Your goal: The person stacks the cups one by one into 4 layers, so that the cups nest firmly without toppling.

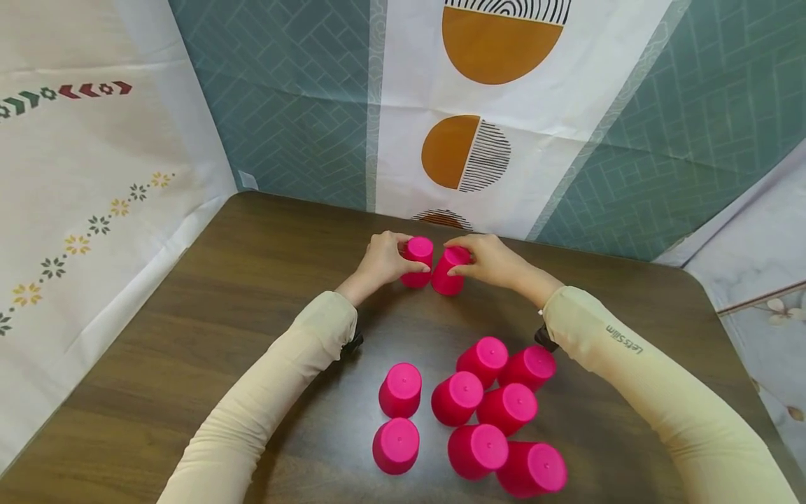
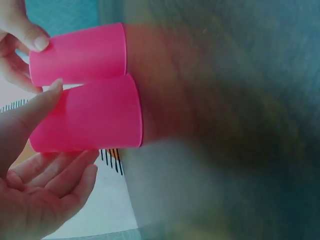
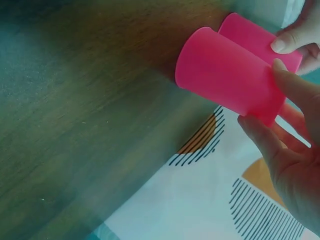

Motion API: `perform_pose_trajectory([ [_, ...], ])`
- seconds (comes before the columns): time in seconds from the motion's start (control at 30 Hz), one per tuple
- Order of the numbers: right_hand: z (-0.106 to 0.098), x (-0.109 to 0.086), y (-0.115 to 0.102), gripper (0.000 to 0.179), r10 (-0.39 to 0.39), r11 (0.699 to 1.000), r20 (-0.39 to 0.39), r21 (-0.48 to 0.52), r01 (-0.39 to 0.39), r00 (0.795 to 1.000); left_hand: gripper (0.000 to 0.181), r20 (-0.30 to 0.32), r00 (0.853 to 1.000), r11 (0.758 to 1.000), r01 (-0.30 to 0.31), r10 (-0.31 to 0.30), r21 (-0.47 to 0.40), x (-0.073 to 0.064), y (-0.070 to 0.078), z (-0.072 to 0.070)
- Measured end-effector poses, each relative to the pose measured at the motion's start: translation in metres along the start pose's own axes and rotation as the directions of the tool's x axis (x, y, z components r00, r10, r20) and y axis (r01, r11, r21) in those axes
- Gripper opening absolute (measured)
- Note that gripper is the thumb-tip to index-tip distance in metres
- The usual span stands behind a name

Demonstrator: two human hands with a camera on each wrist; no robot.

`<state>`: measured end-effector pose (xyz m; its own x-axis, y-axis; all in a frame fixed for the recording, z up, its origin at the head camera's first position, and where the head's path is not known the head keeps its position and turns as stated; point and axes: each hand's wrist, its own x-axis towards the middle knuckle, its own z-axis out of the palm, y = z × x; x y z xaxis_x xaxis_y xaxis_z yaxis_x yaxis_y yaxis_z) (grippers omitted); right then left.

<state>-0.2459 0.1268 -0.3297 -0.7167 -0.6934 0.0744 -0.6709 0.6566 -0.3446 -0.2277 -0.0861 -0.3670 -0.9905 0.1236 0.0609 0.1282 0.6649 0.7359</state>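
Note:
Two upside-down pink cups stand side by side near the back edge of the table. My left hand point(image 1: 385, 257) grips the left cup point(image 1: 418, 262), thumb on the near side and fingers round the far side. With thumb and fingers my right hand point(image 1: 494, 262) holds the right cup point(image 1: 449, 271) near its base. In the left wrist view the left cup point(image 2: 90, 115) and the right cup point(image 2: 82, 55) have their rims close together at the tabletop. The right wrist view shows the right cup point(image 3: 227, 72) in front, partly hiding the left one.
Several more upside-down pink cups stand nearer on the wooden table point(image 1: 189, 308), two in a column at left point(image 1: 400, 390) and a cluster point(image 1: 506, 409) to the right, by the right forearm. A patterned curtain point(image 1: 302, 105) hangs right behind the table's back edge.

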Motion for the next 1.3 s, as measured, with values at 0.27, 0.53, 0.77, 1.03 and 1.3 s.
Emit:
perform_pose_trajectory([
  [0.27, 0.002, -0.001, -0.002, 0.054, 0.039, 0.999, 0.016, 0.018, -0.039, 0.999, 0.057, 0.069, 0.997, 0.999, -0.034, 0.036, -0.023, 0.005, -0.008, 0.001],
  [0.53, 0.004, 0.0, -0.001, 0.062, 0.053, 0.997, 0.057, 0.045, -0.056, 0.997, 0.06, 0.16, 0.987, 0.999, -0.011, 0.018, -0.044, 0.004, -0.008, 0.0],
  [0.77, 0.0, -0.005, 0.001, 0.076, 0.145, 0.988, 0.124, 0.03, -0.149, 0.982, 0.075, 0.206, 0.978, 0.999, -0.02, 0.026, -0.03, -0.003, -0.011, 0.001],
  [1.03, -0.014, -0.025, 0.004, 0.071, 0.116, 0.992, 0.077, 0.04, -0.119, 0.99, 0.062, -0.053, 0.989, 0.988, -0.138, 0.135, -0.063, -0.016, 0.011, -0.011],
  [1.3, -0.023, -0.062, 0.008, 0.071, 0.136, 0.985, 0.019, 0.106, -0.138, 0.99, 0.03, 0.004, 0.926, 0.917, -0.373, 0.377, -0.141, -0.032, 0.051, -0.005],
])
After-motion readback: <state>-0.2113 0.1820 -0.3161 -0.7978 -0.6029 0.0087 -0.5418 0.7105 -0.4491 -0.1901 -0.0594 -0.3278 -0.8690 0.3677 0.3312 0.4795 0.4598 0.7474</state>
